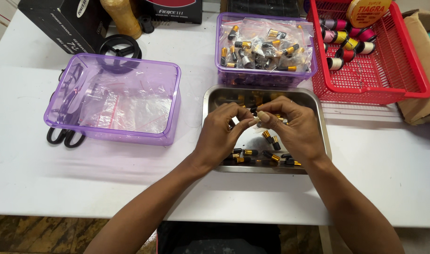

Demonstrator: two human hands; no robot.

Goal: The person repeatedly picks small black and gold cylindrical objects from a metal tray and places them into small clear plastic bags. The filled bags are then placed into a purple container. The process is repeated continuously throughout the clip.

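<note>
Both hands meet over a shallow steel tray (210,101) on the white table. My left hand (219,134) and my right hand (290,127) pinch one small black-and-gold cylindrical part (255,113) between their fingertips; a pale bit shows at its lower end. Several more black-and-gold parts (264,155) lie loose in the tray under my hands.
A purple plastic bin (170,84) with clear zip bags stands left of the tray. Behind the tray is a second purple bin (219,44) full of bagged parts. A red basket (412,80) with thread spools sits at the right. Black scissors (64,136), dark boxes and a gold spool (123,16) lie behind.
</note>
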